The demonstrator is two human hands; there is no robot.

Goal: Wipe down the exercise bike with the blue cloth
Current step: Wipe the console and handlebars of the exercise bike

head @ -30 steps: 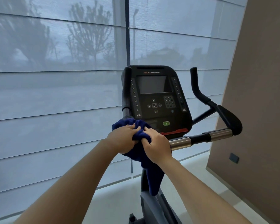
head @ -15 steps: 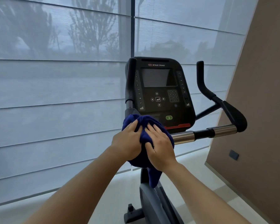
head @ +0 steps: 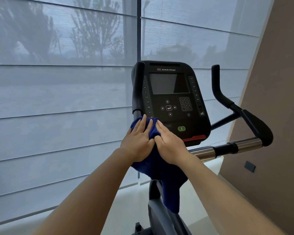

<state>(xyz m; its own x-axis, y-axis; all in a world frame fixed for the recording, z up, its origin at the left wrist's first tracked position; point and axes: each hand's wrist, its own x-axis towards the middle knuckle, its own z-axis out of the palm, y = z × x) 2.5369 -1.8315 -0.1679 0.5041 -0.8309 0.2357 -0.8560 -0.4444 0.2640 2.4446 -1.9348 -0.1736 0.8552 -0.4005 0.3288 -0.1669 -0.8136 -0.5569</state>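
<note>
The black exercise bike console [head: 170, 100] stands in front of me with a dark screen, a keypad and a green button. A dark blue cloth [head: 161, 173] is pressed against its lower left corner, and one end hangs down over the bike's post. My left hand [head: 138, 141] lies flat on the cloth with fingers stretched upward. My right hand [head: 170, 146] rests beside it, fingers flat on the cloth too. Both hands touch each other at the thumbs. The left handlebar [head: 137, 89] rises just above my left fingertips.
The right handlebar [head: 231, 148], with chrome sections and a black curved grip, sticks out toward a brown wall [head: 275, 116]. Sheer window blinds [head: 58, 99] fill the left and back. The bike's grey frame [head: 159, 214] drops to a pale floor.
Both hands have opened from a bunched grip to flat palms on the cloth and slid it upward onto the console's lower left corner. The view has moved closer.
</note>
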